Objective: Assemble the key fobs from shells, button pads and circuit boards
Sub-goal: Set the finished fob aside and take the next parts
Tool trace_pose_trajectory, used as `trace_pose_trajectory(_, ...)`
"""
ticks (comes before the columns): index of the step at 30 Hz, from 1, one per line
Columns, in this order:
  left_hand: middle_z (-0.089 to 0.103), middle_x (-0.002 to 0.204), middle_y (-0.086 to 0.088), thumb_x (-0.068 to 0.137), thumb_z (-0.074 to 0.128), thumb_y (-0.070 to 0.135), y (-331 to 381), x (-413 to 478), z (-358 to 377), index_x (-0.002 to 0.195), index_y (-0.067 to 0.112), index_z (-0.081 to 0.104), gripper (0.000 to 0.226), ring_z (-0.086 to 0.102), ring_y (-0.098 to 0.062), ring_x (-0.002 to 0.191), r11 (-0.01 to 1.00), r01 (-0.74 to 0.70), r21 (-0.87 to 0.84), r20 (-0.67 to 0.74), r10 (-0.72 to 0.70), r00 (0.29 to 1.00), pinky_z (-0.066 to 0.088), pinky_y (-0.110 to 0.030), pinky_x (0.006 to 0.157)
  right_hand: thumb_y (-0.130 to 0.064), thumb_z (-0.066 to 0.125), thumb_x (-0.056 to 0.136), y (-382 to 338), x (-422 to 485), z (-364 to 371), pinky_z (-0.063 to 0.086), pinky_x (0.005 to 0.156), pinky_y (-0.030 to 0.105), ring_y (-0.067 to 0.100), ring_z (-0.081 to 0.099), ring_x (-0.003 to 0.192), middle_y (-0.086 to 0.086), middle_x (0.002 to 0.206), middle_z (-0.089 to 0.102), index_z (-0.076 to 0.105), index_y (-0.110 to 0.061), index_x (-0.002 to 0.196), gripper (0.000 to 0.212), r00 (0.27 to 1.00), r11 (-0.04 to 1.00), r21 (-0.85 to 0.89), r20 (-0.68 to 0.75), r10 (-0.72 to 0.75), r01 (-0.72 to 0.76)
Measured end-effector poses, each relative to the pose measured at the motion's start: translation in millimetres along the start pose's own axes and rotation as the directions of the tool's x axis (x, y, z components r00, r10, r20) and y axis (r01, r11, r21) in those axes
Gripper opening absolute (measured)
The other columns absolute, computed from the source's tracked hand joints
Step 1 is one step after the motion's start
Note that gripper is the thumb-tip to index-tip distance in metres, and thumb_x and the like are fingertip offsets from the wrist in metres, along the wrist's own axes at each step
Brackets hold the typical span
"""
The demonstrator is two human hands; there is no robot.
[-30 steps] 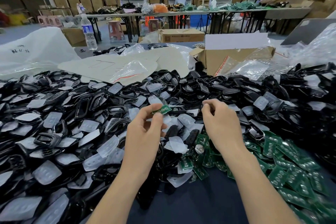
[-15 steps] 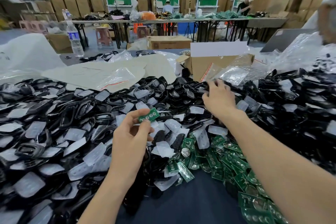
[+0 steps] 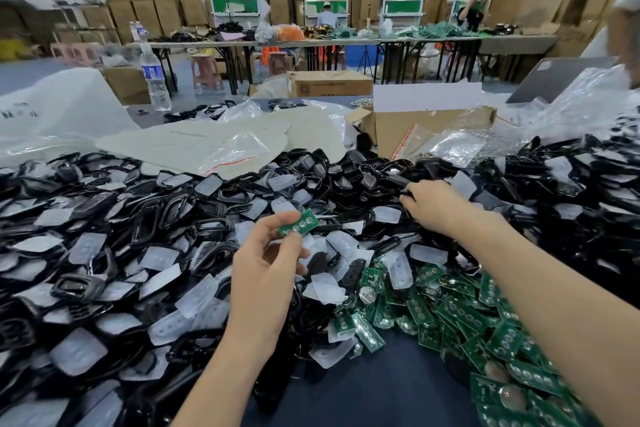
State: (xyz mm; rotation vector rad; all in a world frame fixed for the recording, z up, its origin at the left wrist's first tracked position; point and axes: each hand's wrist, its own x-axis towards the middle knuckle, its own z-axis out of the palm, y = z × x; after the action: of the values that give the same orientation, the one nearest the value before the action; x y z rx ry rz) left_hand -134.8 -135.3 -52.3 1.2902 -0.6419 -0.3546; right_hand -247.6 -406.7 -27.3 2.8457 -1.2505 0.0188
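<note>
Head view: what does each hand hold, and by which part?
The left hand pinches a green circuit board by its left end, between thumb and fingers. The right hand touches the black shells; a grip cannot be told.

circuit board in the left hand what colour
Green circuit board with small silvery circles, clearest in the head view.

Green board up front, a row of silver dots across it. Lower right, more boards: same green, silver discs glinting. All around, shells in glossy black. Over them the pads, milky translucent white. Dark blue table showing. Further back, a plain brown carton, clear bags with a red strip, and a clear bottle with a blue label.
</note>
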Motion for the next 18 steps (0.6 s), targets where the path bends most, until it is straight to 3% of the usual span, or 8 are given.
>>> trace_pose_trajectory(4, 0.07, 0.085, 0.009, 0.097, 0.061, 0.01, 1, -2, 1, 0.098, 0.039, 0.073, 0.031, 0.066, -0.008, 0.073, 1.0, 0.0, 0.018, 0.013, 0.0, 1.0, 0.055, -0.021, 0.064, -0.026, 0.035, 0.109, -7, -22, -8, 0.048, 0.08, 0.04, 0.037, 0.063, 0.098, 0.019, 0.107, 0.066, 0.059, -0.005, 0.117, 0.033, 0.999, 0.99, 0.14, -0.051, -0.01, 0.017)
trace_pose_trajectory(8, 0.07, 0.084, 0.008, 0.098, 0.06, 0.013, 1, -3, 1, 0.098, 0.041, 0.073, 0.03, 0.065, -0.008, 0.073, 1.0, 0.006, 0.02, 0.017, -0.007, 1.0, 0.056, -0.023, 0.065, -0.029, 0.038, 0.109, -15, -50, -22, 0.043, 0.055, 0.035, 0.023, 0.056, 0.062, 0.0, 0.079, 0.063, 0.058, -0.011, 0.113, 0.027, 0.961, 0.925, 0.376, -0.272, 0.046, 0.062)
trace_pose_trajectory(9, 0.07, 0.084, 0.007, 0.099, 0.059, 0.014, 1, -3, 1, 0.098, 0.041, 0.073, 0.03, 0.065, -0.008, 0.073, 1.0, 0.008, 0.016, 0.017, -0.008, 1.0, 0.056, -0.023, 0.066, -0.03, 0.04, 0.109, -22, -59, -25, 0.044, 0.051, 0.035, 0.023, 0.055, 0.056, -0.003, 0.076, 0.066, 0.059, -0.012, 0.108, 0.026, 0.938, 0.849, 0.519, -0.333, 0.095, 0.098)
trace_pose_trajectory(10, 0.071, 0.085, 0.007, 0.099, 0.058, 0.014, 2, -3, 1, 0.098, 0.04, 0.073, 0.03, 0.065, -0.009, 0.074, 1.0, 0.011, 0.01, 0.016, -0.011, 1.0, 0.056, -0.024, 0.066, -0.029, 0.043, 0.108, -31, -70, -28, 0.049, 0.049, 0.032, 0.023, 0.059, 0.055, -0.004, 0.077, 0.07, 0.06, -0.015, 0.105, 0.023, 0.928, 0.699, 0.702, -0.339, 0.154, 0.14)
trace_pose_trajectory(11, 0.071, 0.087, 0.006, 0.1, 0.057, 0.015, 2, -3, 1, 0.098, 0.039, 0.074, 0.029, 0.065, -0.01, 0.074, 1.0, 0.014, 0.003, 0.015, -0.014, 1.0, 0.055, -0.024, 0.066, -0.026, 0.046, 0.108, -42, -81, -29, 0.054, 0.05, 0.028, 0.021, 0.065, 0.058, -0.002, 0.08, 0.074, 0.062, -0.017, 0.104, 0.019, 0.938, 0.482, 0.86, -0.29, 0.191, 0.167)
trace_pose_trajectory(13, 0.071, 0.087, 0.006, 0.101, 0.055, 0.014, 2, -3, 1, 0.099, 0.037, 0.074, 0.029, 0.065, -0.01, 0.075, 1.0, 0.019, -0.009, 0.01, -0.019, 1.0, 0.055, -0.023, 0.065, -0.022, 0.049, 0.106, -66, -100, -27, 0.056, 0.05, 0.024, 0.018, 0.07, 0.06, 0.0, 0.085, 0.077, 0.063, -0.017, 0.107, 0.015, 0.973, 0.091, 0.985, -0.162, 0.162, 0.149)
trace_pose_trajectory(15, 0.07, 0.083, 0.007, 0.102, 0.053, 0.014, 1, -3, 1, 0.098, 0.036, 0.074, 0.03, 0.065, -0.011, 0.074, 1.0, 0.016, -0.013, 0.009, -0.016, 1.0, 0.055, -0.024, 0.064, -0.024, 0.051, 0.106, -87, -112, -15, 0.048, 0.043, 0.023, 0.016, 0.066, 0.054, 0.003, 0.084, 0.077, 0.065, -0.021, 0.11, 0.015, 0.99, -0.073, 0.993, -0.089, 0.112, 0.098)
trace_pose_trajectory(18, 0.068, 0.08, 0.008, 0.101, 0.054, 0.012, 2, -3, 1, 0.096, 0.036, 0.074, 0.031, 0.064, -0.011, 0.073, 1.0, 0.006, -0.019, 0.008, -0.006, 1.0, 0.055, -0.024, 0.064, -0.033, 0.053, 0.105, -107, -120, 3, 0.037, 0.037, 0.021, 0.011, 0.056, 0.046, 0.0, 0.077, 0.075, 0.068, -0.022, 0.108, 0.019, 0.994, -0.193, 0.981, 0.047, 0.095, -0.028)
